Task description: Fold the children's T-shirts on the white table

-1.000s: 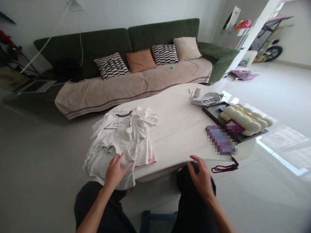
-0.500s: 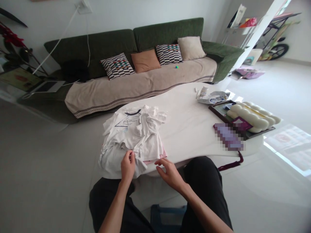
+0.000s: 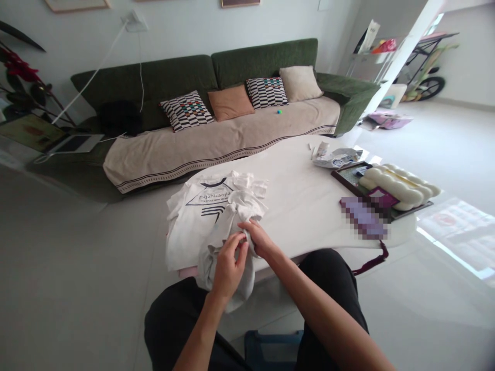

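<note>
A bunched light-grey garment (image 3: pixel 244 203) hangs over the near edge of the table, and its exact kind does not show. My left hand (image 3: pixel 230 263) pinches its cloth near the table edge. Close beside it, my right hand (image 3: pixel 260 238) is closed on the same garment, with some fingertips hidden in the folds. Under and left of it lies a white T-shirt (image 3: pixel 185 226) with a dark collar and printed letters, spread on top of other clothes. A bit of pink cloth (image 3: pixel 188 272) peeks out below the T-shirt.
The white table (image 3: pixel 294 206) carries a crumpled plastic packet (image 3: pixel 337 157), a dark tray (image 3: pixel 419 208) with a puffy cream item (image 3: pixel 402 185), and a blurred purple object (image 3: pixel 363 216). Behind stands a green sofa (image 3: pixel 266 56) with cushions. A laptop (image 3: pixel 79 144) sits at left.
My left hand has moved right, bringing the grey garment off the T-shirt's front. My right hand has come up and left and taken hold of the garment. More of the T-shirt's print shows.
</note>
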A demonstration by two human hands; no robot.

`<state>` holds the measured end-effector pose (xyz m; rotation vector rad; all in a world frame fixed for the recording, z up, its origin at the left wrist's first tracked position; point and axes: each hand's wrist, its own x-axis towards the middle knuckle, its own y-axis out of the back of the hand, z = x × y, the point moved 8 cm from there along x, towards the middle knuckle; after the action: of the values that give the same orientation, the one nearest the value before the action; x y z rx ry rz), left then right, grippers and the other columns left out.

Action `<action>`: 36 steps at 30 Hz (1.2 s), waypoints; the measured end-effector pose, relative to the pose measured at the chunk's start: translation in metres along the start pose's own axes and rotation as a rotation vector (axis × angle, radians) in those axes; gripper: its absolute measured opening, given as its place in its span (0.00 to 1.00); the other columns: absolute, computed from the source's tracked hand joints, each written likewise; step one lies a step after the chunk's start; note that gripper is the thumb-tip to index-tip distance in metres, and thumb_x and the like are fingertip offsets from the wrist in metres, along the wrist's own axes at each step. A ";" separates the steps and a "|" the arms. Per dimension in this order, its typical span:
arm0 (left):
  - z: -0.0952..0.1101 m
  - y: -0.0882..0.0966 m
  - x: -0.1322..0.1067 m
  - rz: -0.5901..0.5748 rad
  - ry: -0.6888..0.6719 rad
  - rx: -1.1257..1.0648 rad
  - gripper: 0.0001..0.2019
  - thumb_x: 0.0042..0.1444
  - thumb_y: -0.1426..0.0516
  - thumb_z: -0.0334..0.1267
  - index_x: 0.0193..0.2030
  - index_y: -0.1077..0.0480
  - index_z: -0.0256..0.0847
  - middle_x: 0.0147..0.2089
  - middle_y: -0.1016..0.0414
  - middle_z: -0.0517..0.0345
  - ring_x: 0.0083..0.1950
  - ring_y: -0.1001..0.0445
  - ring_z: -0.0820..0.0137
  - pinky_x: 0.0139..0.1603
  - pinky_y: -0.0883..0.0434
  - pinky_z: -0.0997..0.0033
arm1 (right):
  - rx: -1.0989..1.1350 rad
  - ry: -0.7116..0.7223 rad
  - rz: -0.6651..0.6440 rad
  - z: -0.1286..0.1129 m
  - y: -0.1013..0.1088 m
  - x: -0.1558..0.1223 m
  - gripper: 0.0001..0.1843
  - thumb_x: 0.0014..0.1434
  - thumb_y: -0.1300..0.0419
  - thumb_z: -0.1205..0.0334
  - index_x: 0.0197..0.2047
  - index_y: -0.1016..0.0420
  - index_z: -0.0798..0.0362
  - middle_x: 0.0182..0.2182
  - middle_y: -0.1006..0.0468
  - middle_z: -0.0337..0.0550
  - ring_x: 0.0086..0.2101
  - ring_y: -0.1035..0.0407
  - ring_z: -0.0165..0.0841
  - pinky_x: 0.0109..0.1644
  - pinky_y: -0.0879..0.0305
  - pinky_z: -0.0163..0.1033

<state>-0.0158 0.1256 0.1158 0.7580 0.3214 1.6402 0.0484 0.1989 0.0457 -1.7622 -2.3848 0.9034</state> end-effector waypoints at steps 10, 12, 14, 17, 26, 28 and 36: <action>-0.199 0.010 -0.080 0.147 0.855 -0.111 0.30 0.44 0.45 0.55 0.46 0.38 0.30 0.46 0.31 0.37 0.48 0.30 0.56 0.44 0.33 0.59 | 0.265 -0.311 0.221 0.011 0.084 -0.057 0.16 0.49 0.50 0.53 0.33 0.31 0.55 0.18 0.28 0.41 0.22 0.32 0.35 0.26 0.36 0.38; -0.200 -0.005 -0.107 0.171 0.906 -0.192 0.30 0.41 0.44 0.57 0.42 0.37 0.32 0.43 0.30 0.39 0.45 0.29 0.57 0.42 0.32 0.61 | 0.274 -0.324 0.230 0.016 0.091 -0.064 0.16 0.49 0.50 0.52 0.33 0.30 0.56 0.17 0.27 0.42 0.22 0.31 0.36 0.25 0.36 0.38; -0.191 -0.018 -0.129 0.234 0.953 -0.245 0.30 0.38 0.42 0.58 0.40 0.37 0.34 0.43 0.29 0.40 0.43 0.28 0.57 0.41 0.32 0.61 | 0.265 -0.334 0.240 0.020 0.095 -0.067 0.17 0.48 0.49 0.52 0.33 0.30 0.56 0.17 0.27 0.42 0.22 0.31 0.36 0.25 0.36 0.38; -0.175 -0.047 -0.150 0.257 1.041 -0.413 0.27 0.38 0.41 0.55 0.40 0.36 0.36 0.43 0.28 0.42 0.45 0.28 0.57 0.42 0.32 0.62 | 0.213 -0.331 0.208 0.021 0.095 -0.068 0.17 0.48 0.49 0.52 0.34 0.29 0.56 0.17 0.27 0.43 0.22 0.30 0.37 0.25 0.35 0.39; -0.155 -0.083 -0.148 0.059 1.094 -0.830 0.21 0.36 0.38 0.47 0.38 0.28 0.37 0.43 0.25 0.48 0.49 0.29 0.57 0.47 0.34 0.61 | 0.014 -0.195 0.090 -0.016 0.094 -0.073 0.20 0.47 0.40 0.56 0.43 0.29 0.54 0.26 0.23 0.42 0.28 0.28 0.37 0.31 0.33 0.38; -0.146 -0.060 -0.137 0.056 1.033 -0.902 0.20 0.38 0.38 0.47 0.38 0.27 0.37 0.41 0.24 0.48 0.47 0.28 0.58 0.48 0.33 0.63 | -0.098 -0.138 0.026 -0.033 0.100 -0.076 0.23 0.43 0.37 0.63 0.46 0.30 0.51 0.30 0.22 0.39 0.29 0.28 0.35 0.32 0.34 0.36; -0.103 0.048 -0.026 0.080 0.995 -1.050 0.17 0.51 0.46 0.45 0.41 0.28 0.34 0.32 0.23 0.50 0.38 0.24 0.60 0.39 0.27 0.63 | -0.340 -0.150 0.142 -0.091 0.117 -0.029 0.10 0.47 0.40 0.61 0.34 0.26 0.55 0.22 0.24 0.39 0.22 0.33 0.30 0.22 0.40 0.32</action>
<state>-0.1175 0.1109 0.0600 -0.8721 0.0662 1.8428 0.1923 0.2331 0.0750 -2.0712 -2.6690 0.6963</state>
